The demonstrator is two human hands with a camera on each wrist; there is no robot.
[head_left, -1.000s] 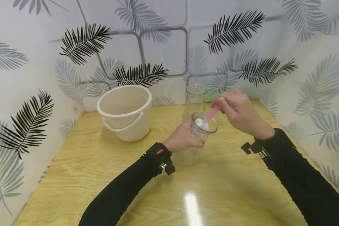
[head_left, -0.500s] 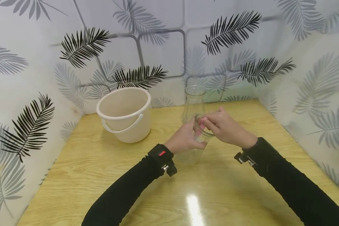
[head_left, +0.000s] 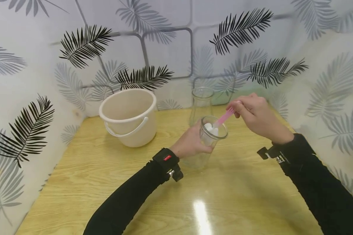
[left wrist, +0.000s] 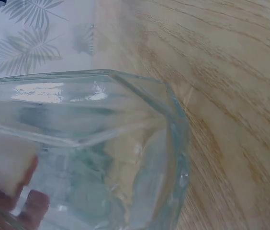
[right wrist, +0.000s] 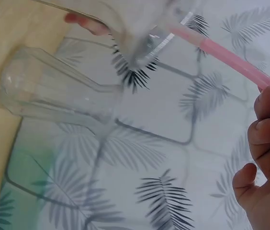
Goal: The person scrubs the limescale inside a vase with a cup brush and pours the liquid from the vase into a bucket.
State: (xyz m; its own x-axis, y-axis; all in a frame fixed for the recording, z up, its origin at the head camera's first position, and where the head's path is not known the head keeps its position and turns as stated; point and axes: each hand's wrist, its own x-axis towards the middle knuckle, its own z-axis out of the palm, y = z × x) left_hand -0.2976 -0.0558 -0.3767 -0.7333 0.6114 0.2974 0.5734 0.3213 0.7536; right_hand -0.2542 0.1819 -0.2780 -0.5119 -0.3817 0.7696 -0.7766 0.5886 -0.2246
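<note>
My left hand point(head_left: 191, 142) grips a clear glass vase point(head_left: 197, 161) round its neck, its mouth tilted to the right. In the left wrist view the faceted base of the glass vase point(left wrist: 120, 115) lies near the wooden tabletop; a white shape and fingertips show through the glass. With my right hand point(head_left: 257, 116) I pinch the pink handle of a bottle brush point(head_left: 225, 116). Its white, sponge-like head point(head_left: 210, 129) is inside the vase's mouth. From the right wrist camera, the pink brush handle point(right wrist: 230, 60) runs from curled fingers into the blurred vase mouth.
Just behind the held vase stands a second clear glass vase point(head_left: 200, 106). A cream bucket point(head_left: 138, 133) with a white handle is at the back left of the wooden table point(head_left: 111, 176). Leaf-patterned walls point(head_left: 170, 49) close the back and sides.
My right hand went down to the vase mouth, pushing the brush deep inside, then drew back up and right, so the pink handle shows again. The left hand and vase barely shifted.
</note>
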